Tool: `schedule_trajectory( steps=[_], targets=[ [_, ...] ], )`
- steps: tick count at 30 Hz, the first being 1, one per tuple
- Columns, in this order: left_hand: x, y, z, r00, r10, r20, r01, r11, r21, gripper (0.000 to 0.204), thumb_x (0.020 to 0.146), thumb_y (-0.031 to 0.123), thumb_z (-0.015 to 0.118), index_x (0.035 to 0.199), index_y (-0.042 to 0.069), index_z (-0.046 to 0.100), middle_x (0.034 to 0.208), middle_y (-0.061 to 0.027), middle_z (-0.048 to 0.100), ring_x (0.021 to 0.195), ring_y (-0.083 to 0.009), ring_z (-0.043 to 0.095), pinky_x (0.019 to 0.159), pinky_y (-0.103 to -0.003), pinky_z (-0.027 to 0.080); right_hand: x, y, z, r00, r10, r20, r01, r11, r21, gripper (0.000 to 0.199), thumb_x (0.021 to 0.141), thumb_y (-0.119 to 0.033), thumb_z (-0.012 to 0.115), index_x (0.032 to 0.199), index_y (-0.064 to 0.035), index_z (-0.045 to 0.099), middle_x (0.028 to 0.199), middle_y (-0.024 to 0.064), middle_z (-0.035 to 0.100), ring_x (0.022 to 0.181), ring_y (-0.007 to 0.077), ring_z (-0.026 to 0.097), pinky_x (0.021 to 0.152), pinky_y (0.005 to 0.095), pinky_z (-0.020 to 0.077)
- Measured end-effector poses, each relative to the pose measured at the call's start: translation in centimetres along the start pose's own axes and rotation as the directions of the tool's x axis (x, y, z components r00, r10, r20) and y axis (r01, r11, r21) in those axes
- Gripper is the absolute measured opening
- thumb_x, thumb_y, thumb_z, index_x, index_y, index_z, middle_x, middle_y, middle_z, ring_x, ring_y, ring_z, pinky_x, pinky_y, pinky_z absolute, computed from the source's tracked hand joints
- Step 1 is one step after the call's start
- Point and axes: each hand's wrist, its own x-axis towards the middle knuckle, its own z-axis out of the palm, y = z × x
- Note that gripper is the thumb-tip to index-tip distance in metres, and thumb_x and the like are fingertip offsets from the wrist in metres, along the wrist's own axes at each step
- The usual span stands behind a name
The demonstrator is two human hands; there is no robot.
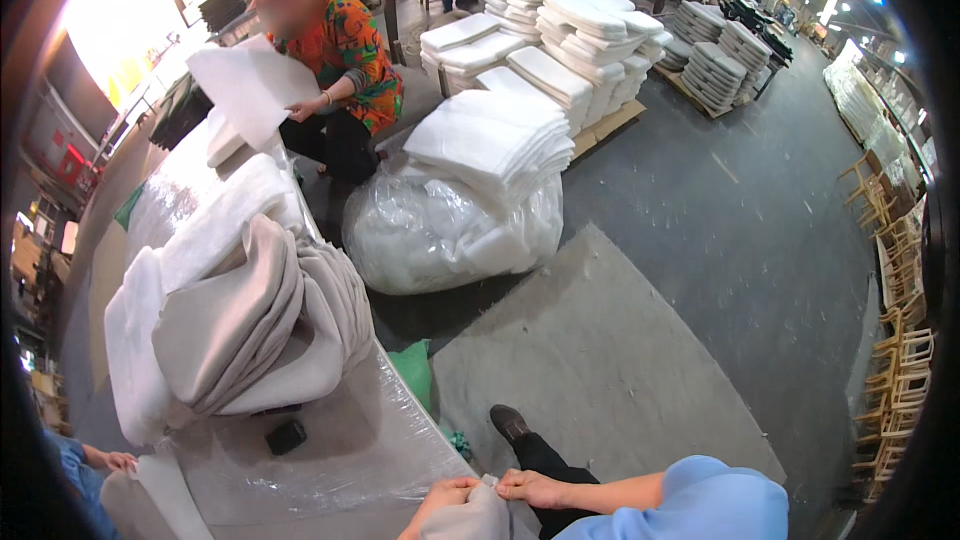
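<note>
Grey cloth [472, 518] is pinched by my left grip [452, 493] and right grip [532, 488]; if either loosens, its edge may slip.

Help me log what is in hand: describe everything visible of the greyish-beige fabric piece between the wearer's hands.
The greyish-beige fabric piece looks soft, matte and plain. It is bunched, its upper edge gripped by the fingers of the left hand and right hand. It lies just right of the plastic-covered work surface in view; the picture's lower edge cuts it off, hiding its full shape.
</note>
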Motion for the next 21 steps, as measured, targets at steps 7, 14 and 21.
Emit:
schedule_trajectory(
  steps=[7,14,21],
  targets=[
    [3.5,-2.7,1.1,0.964,0.239,-0.118,-0.204,0.946,0.251,0.018,0.092,0.018,0.078,0.104,0.005,0.081,0.088,-0.0026,0.078,0.080,-0.0094,0.068,0.075,-0.030,0.056,0.5,2.6,-0.2,0.996,0.070,0.057,-0.078,0.983,0.164,0.038,0.109,-0.038,0.062,0.123,-0.0048,0.073,0.114,-0.0013,0.063,0.107,0.0096,0.056,0.094,0.0280,0.0445],
    [1.7,-2.4,3.9,0.884,0.413,-0.218,-0.234,0.796,0.558,0.023,0.092,0.029,0.069,0.094,0.010,0.082,0.089,-0.0136,0.078,0.085,-0.0309,0.075,0.079,-0.043,0.057,-0.2,4.1,-0.1,0.995,0.075,0.065,-0.088,0.971,0.222,0.029,0.110,-0.037,0.061,0.113,-0.0106,0.073,0.083,-0.0101,0.056,0.073,0.0040,0.046,0.066,0.0244,0.0379],
    [2.0,-1.9,3.8,0.878,0.435,-0.200,-0.225,0.744,0.629,0.025,0.088,0.030,0.069,0.095,0.010,0.082,0.095,-0.0165,0.078,0.092,-0.0379,0.075,0.082,-0.048,0.057,0.5,5.1,-0.8,0.978,0.080,0.194,-0.124,0.965,0.232,0.027,0.113,-0.030,0.055,0.119,-0.0089,0.071,0.097,-0.0090,0.062,0.085,0.0044,0.053,0.077,0.0246,0.0452]
  ],
)
